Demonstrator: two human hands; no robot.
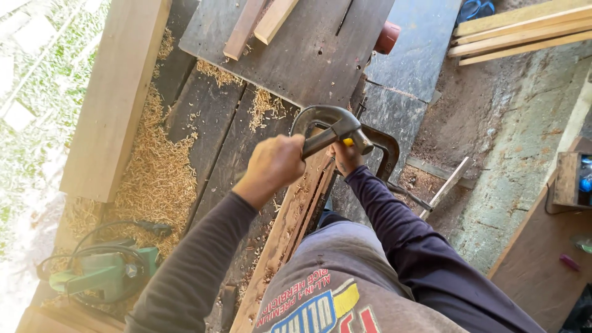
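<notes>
Your left hand [275, 161] gripped the claw hammer [336, 134] by its handle above the narrow plank [290, 237] clamped on edge by C-clamps [383, 151]. Your right hand [345, 155] pinched a yellow-handled tool [348, 142] against it. Short, square strikes would have served best.

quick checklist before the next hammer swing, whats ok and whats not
1. Left hand grips hammer handle: ok.
2. Right hand steadies a yellow-tipped tool under the hammer head: ok, but its fingers sit close to the strike path: not ok.
3. C-clamp seated on the wooden strip: cannot tell, contact hidden.
4. Strip lies flat along the bench: ok.
5. Electric planer and cord lie apart from the hands: ok.
</notes>
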